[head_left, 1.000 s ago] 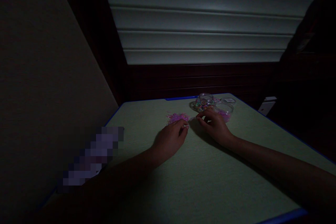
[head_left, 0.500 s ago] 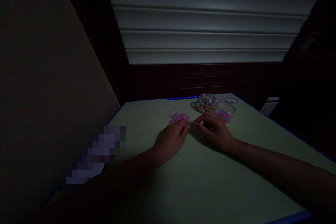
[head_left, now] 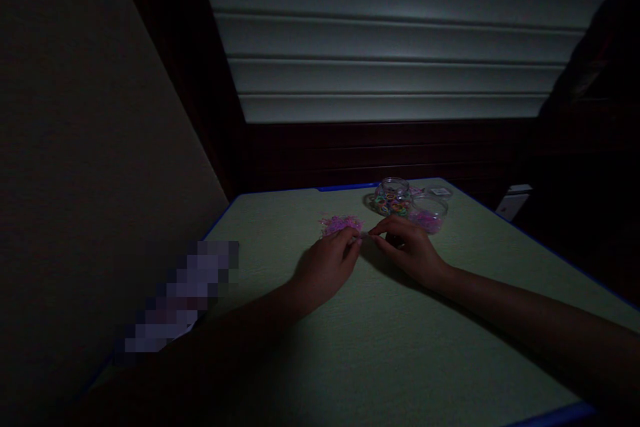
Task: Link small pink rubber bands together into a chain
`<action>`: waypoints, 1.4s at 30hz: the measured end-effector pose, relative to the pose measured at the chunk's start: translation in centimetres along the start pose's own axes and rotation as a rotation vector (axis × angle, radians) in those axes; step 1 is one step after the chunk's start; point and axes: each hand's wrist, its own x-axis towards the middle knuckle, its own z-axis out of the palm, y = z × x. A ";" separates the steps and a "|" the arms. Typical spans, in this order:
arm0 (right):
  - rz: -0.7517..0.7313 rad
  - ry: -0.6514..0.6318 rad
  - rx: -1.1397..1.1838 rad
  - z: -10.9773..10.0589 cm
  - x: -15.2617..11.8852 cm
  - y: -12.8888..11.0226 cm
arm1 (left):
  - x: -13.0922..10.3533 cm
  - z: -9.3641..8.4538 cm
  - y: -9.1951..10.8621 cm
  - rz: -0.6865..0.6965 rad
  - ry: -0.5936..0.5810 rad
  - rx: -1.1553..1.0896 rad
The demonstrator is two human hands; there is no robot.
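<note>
My left hand [head_left: 330, 263] is closed in a pinch just in front of a pile of small pink and purple bands [head_left: 341, 222] on the table. My right hand [head_left: 407, 247] faces it, thumb and forefinger pinched together. A tiny pale piece [head_left: 365, 234] shows between the two sets of fingertips, too small and dark to name. Beyond my right hand stands a clear jar [head_left: 394, 185] of multicoloured rings, and beside it a clear tub [head_left: 436, 207] holding pink and purple bits.
The pale green table [head_left: 400, 347] has a blue edge. A clear lid [head_left: 440, 191] with a label lies behind the tub. At the left edge is a blurred-out pale object [head_left: 187, 293]. A slatted panel [head_left: 390, 40] rises behind the table, and a white item [head_left: 514, 202] stands beyond the right edge.
The fingertips of my two hands have come slightly closer, and the pale piece between them shows more clearly. The pile and containers have not moved.
</note>
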 end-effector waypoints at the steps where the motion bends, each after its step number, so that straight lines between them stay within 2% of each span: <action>1: -0.001 -0.002 0.003 0.0 0.0 0.0 | 0.0 0.0 0.0 0.004 0.000 -0.001; 11: 0.018 0.024 -0.009 -0.1 0.1 0.0 | 0.1 0.0 -0.1 0.015 -0.003 0.011; 25: 0.038 -0.013 0.001 0.0 0.1 0.1 | 0.0 0.1 -0.1 0.022 -0.001 0.026; 33: 0.097 0.014 -0.007 0.0 0.1 -0.2 | 0.0 0.0 -0.3 0.013 -0.003 0.049; 42: 0.103 -0.061 -0.009 0.1 0.2 0.2 | 0.1 0.1 -0.3 0.039 -0.003 0.035</action>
